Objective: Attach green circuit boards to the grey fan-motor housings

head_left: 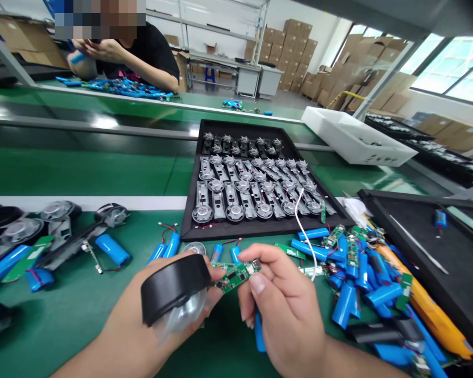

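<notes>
My left hand (137,310) is closed around a black round-headed housing (175,286) with a translucent grey part under its rim. Its fingertips also reach the near end of a green circuit board (236,277). At the board's other end, by a small metal connector, my right hand (287,310) pinches it between thumb and fingers. A blue cylindrical battery (259,333) hangs below the right fingers; how it is held or attached is hidden. Just beyond my hands lie several blue batteries (172,245) with thin wires and a round grey part (194,249).
A black tray (187,223) holds rows of grey housings. To the right are a pile of batteries (345,302) and boards, an orange tool (429,299), a white cable (299,215) and another black tray (410,231). Housings (61,212) lie left. A person (150,58) works opposite.
</notes>
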Motion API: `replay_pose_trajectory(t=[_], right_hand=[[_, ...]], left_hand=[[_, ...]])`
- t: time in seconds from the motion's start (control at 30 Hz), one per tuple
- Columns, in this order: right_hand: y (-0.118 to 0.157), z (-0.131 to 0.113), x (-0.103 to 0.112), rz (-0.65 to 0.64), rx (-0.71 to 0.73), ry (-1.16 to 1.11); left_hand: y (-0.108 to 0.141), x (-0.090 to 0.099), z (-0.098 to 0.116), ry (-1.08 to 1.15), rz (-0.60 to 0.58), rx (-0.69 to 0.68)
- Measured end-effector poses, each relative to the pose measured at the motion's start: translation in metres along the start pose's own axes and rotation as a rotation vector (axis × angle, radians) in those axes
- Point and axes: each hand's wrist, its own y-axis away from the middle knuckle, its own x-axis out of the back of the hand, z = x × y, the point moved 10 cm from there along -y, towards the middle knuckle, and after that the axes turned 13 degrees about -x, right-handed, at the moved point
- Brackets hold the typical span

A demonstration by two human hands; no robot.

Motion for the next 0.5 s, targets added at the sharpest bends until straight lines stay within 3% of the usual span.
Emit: replay_pose_trajectory(t=[0.13, 0.33, 0.5], right_hand=[[-0.006, 0.006, -0.002, -0.037, -0.102, -0.026], [-0.010, 0.020, 0.004, 0.007, -0.243, 0.133], [-0.013, 0.027, 0.001, 0.013, -0.382, 0.100]], left_hand=[[-0.002, -0.013, -0.001, 0.039, -0.014, 0.057], [-0.002, -0.019, 0.002, 0.190, 0.010, 0.037], [-0.003, -0.035, 0.004, 0.099, -0.245, -0.116]])
